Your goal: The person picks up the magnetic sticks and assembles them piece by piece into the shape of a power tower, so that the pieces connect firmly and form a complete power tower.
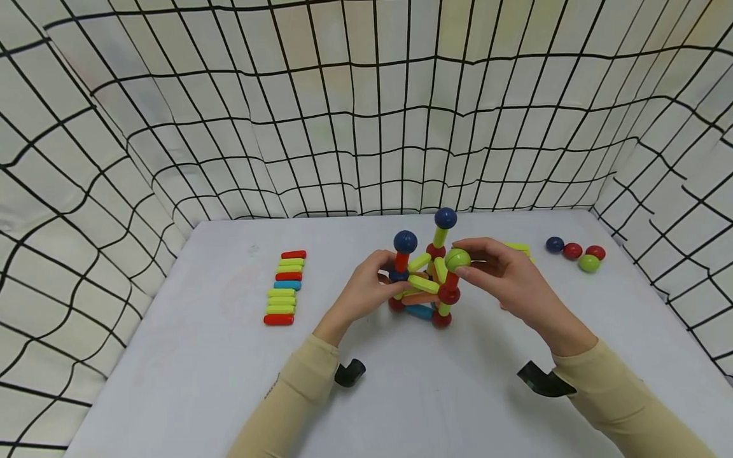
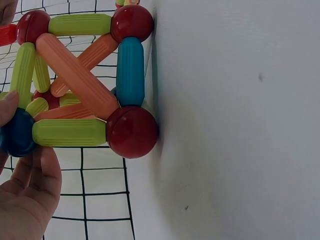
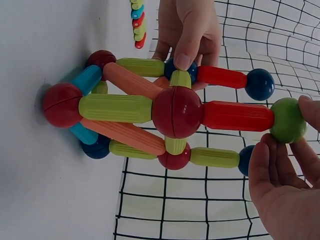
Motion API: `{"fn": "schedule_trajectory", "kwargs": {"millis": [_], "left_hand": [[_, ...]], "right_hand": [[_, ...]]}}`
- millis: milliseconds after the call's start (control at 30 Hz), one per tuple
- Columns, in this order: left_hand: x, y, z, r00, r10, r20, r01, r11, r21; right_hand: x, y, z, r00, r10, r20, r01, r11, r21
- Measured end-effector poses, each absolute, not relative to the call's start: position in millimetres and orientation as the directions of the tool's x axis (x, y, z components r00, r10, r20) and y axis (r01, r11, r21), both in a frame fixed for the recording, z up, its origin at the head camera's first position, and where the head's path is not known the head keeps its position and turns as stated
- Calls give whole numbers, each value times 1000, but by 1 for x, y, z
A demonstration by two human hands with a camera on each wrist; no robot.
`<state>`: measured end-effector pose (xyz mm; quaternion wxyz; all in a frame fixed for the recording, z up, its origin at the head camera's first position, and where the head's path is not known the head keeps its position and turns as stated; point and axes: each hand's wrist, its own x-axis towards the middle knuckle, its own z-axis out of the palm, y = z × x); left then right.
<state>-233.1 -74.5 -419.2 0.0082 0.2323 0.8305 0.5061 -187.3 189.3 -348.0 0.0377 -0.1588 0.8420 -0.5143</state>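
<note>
A frame of coloured rods and balls [image 3: 177, 112] stands on the table, with three upright rods above its middle level. My left hand [image 1: 363, 286] pinches a blue ball [image 2: 19, 132] at that middle level, thumb on one side and fingers on the other. With thumb and fingers, my right hand [image 1: 506, 270] holds a green ball [image 1: 458, 259], which sits against the top end of a red rod [image 3: 237, 116]. Blue balls [image 1: 405, 242] top the other two uprights. Orange rods [image 2: 77, 75] run diagonally across the lower sides, and blue rods [image 2: 130, 71] lie along the base.
On the left of the table [image 1: 189, 381], several red, yellow-green and blue rods [image 1: 282, 301] lie in a column. Loose balls [image 1: 572, 250] sit at the back right. Yellow-green rods [image 1: 518, 247] show partly behind my right hand. Black netting [image 1: 375, 117] surrounds the back and sides.
</note>
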Motion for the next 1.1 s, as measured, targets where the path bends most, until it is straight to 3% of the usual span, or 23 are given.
{"fn": "schedule_trajectory", "kwargs": {"millis": [233, 433, 667, 867, 1100], "left_hand": [[-236, -75, -418, -889, 411, 202, 367, 378, 850], [-244, -81, -418, -887, 431, 163, 342, 379, 860], [-256, -91, -416, -889, 450, 82, 272, 376, 886], [-262, -96, -416, -886, 460, 56, 244, 360, 901], [-264, -95, -418, -883, 467, 54, 239, 346, 907]], "right_hand": [[-184, 196, -349, -948, -299, 113, -238, 427, -872], [-186, 234, -365, -970, -210, 127, -219, 509, -832], [-193, 299, -402, -975, -220, -22, -133, 666, -734], [-193, 333, -433, -958, -288, -2, -225, 752, -620], [-189, 336, -443, -943, -332, 37, -296, 779, -553]]}}
